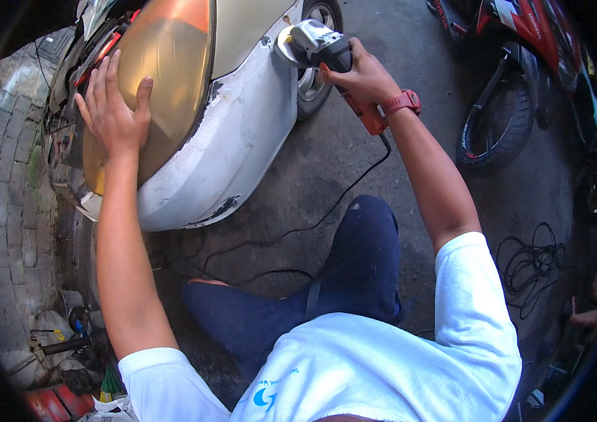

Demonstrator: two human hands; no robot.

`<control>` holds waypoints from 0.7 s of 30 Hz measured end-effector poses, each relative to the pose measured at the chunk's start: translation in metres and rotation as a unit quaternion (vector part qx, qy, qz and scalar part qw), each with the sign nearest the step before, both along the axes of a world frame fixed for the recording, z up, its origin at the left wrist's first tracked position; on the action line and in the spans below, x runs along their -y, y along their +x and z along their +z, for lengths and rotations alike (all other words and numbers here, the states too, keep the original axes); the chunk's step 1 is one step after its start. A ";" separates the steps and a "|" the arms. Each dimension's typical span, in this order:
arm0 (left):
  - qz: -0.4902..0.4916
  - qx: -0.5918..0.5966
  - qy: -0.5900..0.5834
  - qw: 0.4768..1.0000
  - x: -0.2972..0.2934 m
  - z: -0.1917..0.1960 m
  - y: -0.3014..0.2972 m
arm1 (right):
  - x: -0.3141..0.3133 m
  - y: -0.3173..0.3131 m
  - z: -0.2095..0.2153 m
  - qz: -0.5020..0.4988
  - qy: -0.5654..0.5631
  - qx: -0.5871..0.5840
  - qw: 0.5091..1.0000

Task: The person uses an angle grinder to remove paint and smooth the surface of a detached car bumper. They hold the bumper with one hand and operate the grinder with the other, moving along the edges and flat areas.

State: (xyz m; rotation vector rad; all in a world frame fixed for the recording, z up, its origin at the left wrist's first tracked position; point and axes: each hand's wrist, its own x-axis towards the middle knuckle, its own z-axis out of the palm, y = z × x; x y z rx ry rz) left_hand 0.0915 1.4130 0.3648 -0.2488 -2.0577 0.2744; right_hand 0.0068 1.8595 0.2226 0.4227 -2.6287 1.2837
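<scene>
My right hand (367, 79) is wrapped round an angle grinder (326, 50) with a grey metal head and a black and orange body. Its disc end meets the edge of the car's white, scuffed bumper (221, 151), close to the wheel (317, 77); whether it presses there I cannot tell. A dark cord (354, 184) trails from the grinder's rear end across the ground. My left hand (114, 116) lies with fingers spread on the yellowed headlight (172, 77) of the car. Patches of bare dark material show along the bumper's lower edge.
A red motorcycle (523, 32) stands at the far right, its front tyre (498, 119) on the dark floor. Coiled black cable (534, 264) lies at right. Paving blocks (3, 190) run along the left, with a red container (59, 404) and clutter at the lower left.
</scene>
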 end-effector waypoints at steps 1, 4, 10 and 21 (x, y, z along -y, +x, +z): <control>0.000 -0.001 -0.001 1.000 0.000 0.000 0.000 | -0.002 -0.007 0.002 -0.012 0.002 -0.008 1.000; 0.003 0.009 -0.001 1.000 -0.001 0.000 0.003 | -0.007 -0.018 0.005 -0.010 -0.003 0.024 1.000; 0.013 0.010 -0.011 1.000 -0.003 0.001 0.005 | -0.008 -0.031 0.016 -0.008 0.013 0.026 1.000; 0.010 0.011 -0.009 1.000 -0.005 0.001 0.005 | -0.013 -0.045 0.016 0.004 0.004 0.037 0.999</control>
